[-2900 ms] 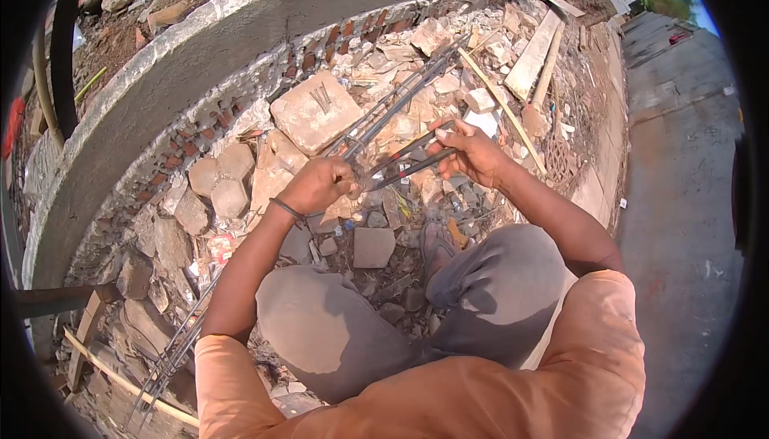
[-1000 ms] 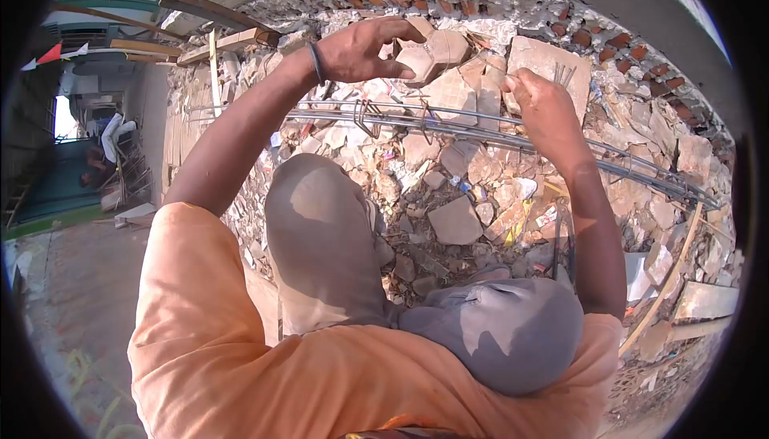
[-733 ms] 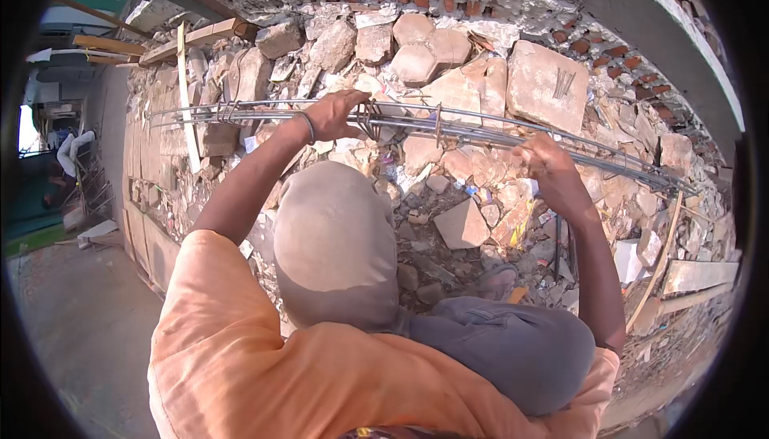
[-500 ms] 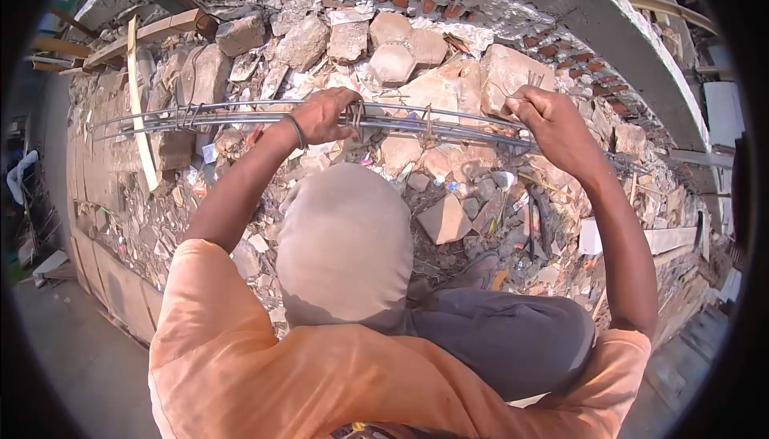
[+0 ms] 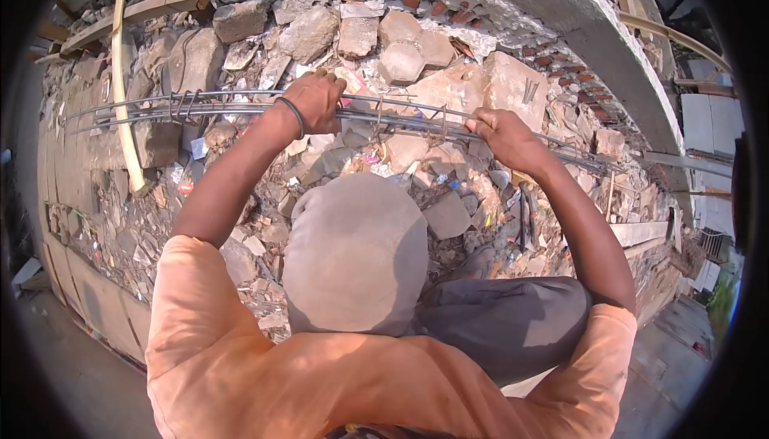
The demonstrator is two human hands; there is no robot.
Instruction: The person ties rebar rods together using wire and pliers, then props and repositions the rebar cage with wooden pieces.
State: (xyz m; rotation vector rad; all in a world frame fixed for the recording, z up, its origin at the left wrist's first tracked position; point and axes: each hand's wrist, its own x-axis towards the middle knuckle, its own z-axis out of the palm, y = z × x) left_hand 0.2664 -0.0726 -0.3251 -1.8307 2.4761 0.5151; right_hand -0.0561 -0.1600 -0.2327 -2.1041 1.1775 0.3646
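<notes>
A bundle of long thin steel bars (image 5: pixel 264 108) runs from left to right over the rubble, with bent metal loops (image 5: pixel 186 107) around it. My left hand (image 5: pixel 314 102), with a dark band at the wrist, is wrapped over the bars left of the middle. Its fingers curl round them. Farther right, my right hand (image 5: pixel 506 141) is closed at the bars, thumb and fingers pressed together; whether a thin wire is also in it cannot be made out. More loops (image 5: pixel 443 122) sit on the bars between my hands.
Broken concrete and stone slabs (image 5: pixel 513 86) lie beyond the bars, several short nails or rods on one. A low wall (image 5: pixel 593 38) with exposed brick curves behind. A pale wood strip (image 5: pixel 126 110) lies at the left under the bars. A dark tool (image 5: pixel 526 219) rests near my right knee.
My left hand has closed over the bars, slightly left of its earlier place. My right hand has come down and left onto the bars. The view has swung, bringing more of the right side in.
</notes>
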